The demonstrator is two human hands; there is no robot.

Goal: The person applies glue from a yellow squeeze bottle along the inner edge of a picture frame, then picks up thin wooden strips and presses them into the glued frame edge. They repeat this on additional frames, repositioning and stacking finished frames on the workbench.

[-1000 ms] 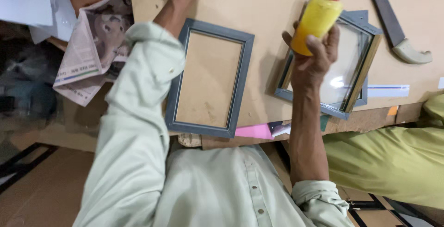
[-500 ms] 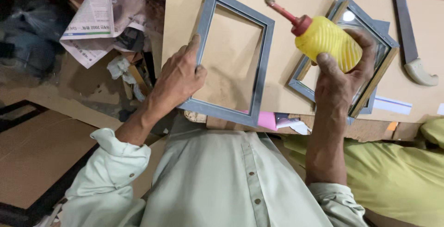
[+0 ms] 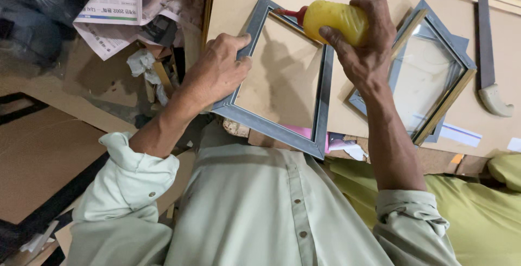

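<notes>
Left hand (image 3: 217,73) grips grey frame (image 3: 323,103); right hand (image 3: 361,43) squeezes yellow glue bottle (image 3: 331,19).

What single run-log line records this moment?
left hand: steadies grey frame | right hand: tips yellow glue bottle, red nozzle at frame's top inner edge | nearby: stacked frames

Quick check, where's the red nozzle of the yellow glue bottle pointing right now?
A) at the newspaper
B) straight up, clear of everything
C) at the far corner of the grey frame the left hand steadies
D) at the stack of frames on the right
C: the right hand tilts the yellow glue bottle so its red nozzle meets the far inner corner of the grey frame, which the left hand holds by its side rail.
</notes>
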